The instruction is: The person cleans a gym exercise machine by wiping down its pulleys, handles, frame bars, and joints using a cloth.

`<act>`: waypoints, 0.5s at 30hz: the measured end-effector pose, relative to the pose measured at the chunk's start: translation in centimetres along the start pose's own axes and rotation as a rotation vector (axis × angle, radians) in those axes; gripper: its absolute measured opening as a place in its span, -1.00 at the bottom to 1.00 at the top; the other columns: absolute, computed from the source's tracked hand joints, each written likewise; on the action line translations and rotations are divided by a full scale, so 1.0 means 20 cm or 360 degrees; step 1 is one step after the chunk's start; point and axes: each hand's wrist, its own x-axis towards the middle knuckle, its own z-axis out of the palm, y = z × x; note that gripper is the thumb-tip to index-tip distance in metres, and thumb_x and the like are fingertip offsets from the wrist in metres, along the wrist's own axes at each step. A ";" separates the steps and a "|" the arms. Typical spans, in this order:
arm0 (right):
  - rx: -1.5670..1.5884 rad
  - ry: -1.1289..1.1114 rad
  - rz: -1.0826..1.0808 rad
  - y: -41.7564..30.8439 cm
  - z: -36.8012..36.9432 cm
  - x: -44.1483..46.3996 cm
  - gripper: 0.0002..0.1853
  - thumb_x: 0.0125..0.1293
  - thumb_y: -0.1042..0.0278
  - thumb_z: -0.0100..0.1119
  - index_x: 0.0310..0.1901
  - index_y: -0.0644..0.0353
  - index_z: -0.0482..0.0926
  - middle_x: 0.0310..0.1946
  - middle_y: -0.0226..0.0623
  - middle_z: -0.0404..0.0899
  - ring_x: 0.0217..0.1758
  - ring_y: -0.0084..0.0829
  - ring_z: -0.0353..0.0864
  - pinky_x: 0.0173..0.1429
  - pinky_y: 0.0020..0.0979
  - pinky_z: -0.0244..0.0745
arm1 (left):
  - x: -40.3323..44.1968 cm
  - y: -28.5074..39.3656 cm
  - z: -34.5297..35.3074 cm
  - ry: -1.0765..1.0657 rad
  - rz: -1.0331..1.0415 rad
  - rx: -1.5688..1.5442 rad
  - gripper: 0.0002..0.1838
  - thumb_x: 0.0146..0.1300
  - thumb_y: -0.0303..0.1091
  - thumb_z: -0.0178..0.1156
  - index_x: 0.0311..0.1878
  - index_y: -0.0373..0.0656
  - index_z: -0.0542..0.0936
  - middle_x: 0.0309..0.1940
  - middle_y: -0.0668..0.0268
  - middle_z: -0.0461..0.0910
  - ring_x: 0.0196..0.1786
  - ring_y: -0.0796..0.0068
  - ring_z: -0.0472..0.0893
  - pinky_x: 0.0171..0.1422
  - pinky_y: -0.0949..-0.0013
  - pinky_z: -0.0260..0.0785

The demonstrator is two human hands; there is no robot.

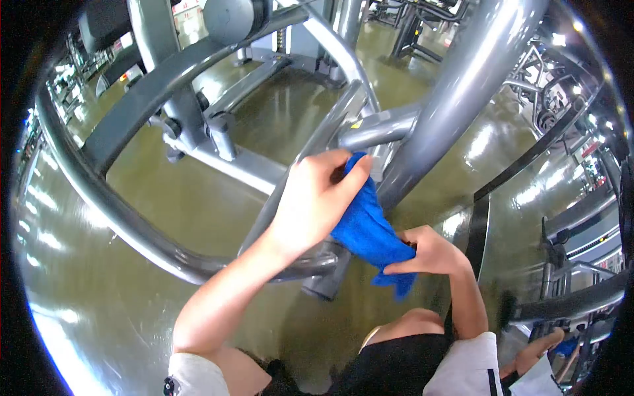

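Observation:
A blue cloth [366,228] is stretched between my two hands, in front of a grey metal gym machine frame [456,99]. My left hand [317,191] pinches its upper end between thumb and fingers, close to the joint where a short tube [378,131] meets the thick slanted post. Lower and to the right, my right hand [429,251] grips the other end, and a loose corner hangs below the fingers. The cloth hides part of the frame behind it. Whether it touches the metal, I cannot tell.
A curved tube [125,221] of the machine sweeps round on the left, with a round pad [236,18] at the top. The shiny olive floor [218,310] lies beneath. At right, a mirror [522,218] with a dark bottom edge reflects machines and a person's arm.

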 end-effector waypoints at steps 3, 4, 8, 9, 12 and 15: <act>-0.0303 0.0062 -0.0006 0.14 0.01 0.02 -0.72 0.04 0.28 0.39 -0.39 0.35 0.58 -0.44 -0.21 0.50 -0.35 -0.37 0.50 -0.22 -0.39 0.41 | 0.00 -0.04 -0.01 -0.0016 -0.0036 0.0189 -0.58 0.26 -0.12 0.18 -0.52 -0.33 0.50 -0.72 0.26 0.38 -0.58 0.63 0.31 -0.47 0.38 0.22; -0.0217 0.0274 0.0002 0.21 0.01 0.02 -0.72 0.02 0.32 0.41 -0.34 0.34 0.58 -0.43 -0.22 0.45 -0.35 -0.36 0.47 -0.24 -0.39 0.40 | 0.00 -0.05 -0.02 -0.0055 -0.0040 0.0275 -0.57 0.25 -0.10 0.18 -0.53 -0.33 0.50 -0.73 0.23 0.37 -0.60 0.60 0.31 -0.47 0.35 0.23; -0.0558 0.0802 -0.0013 0.26 -0.10 -0.03 -0.68 -0.09 0.54 0.38 -0.23 0.35 0.56 -0.32 -0.24 0.40 -0.32 -0.36 0.47 -0.27 -0.46 0.40 | -0.03 -0.05 -0.03 -0.0379 -0.0025 0.0506 -0.49 -0.02 0.03 0.40 -0.47 -0.30 0.49 -0.68 0.19 0.39 -0.57 0.53 0.35 -0.42 0.30 0.26; -0.0685 0.0918 0.0012 0.26 -0.13 -0.04 -0.64 -0.14 0.65 0.32 -0.19 0.32 0.55 -0.30 -0.30 0.38 -0.27 -0.44 0.48 -0.25 -0.48 0.43 | -0.05 -0.08 0.00 -0.0430 -0.0013 0.0447 -0.45 -0.14 0.03 0.46 -0.43 -0.29 0.47 -0.65 0.16 0.41 -0.56 0.42 0.40 -0.41 0.28 0.28; 0.0294 0.1155 0.0159 0.21 -0.21 -0.03 -0.55 -0.13 0.72 0.22 -0.09 0.26 0.52 -0.22 -0.33 0.37 -0.18 -0.48 0.49 -0.12 -0.46 0.48 | -0.10 -0.15 0.11 -0.0498 0.0096 0.0518 -0.54 -0.06 -0.12 0.41 -0.34 -0.32 0.47 -0.55 0.01 0.48 -0.43 -0.02 0.50 -0.31 0.16 0.31; 0.0482 0.1410 -0.0128 0.11 -0.25 0.02 -0.42 -0.04 0.71 0.15 0.11 0.18 0.39 -0.06 -0.29 0.36 -0.06 -0.47 0.47 0.11 -0.41 0.42 | -0.09 -0.13 0.18 -0.0286 -0.0170 0.0446 -0.66 0.10 -0.27 0.28 -0.23 -0.36 0.46 -0.45 -0.05 0.47 -0.35 -0.08 0.50 -0.25 0.13 0.32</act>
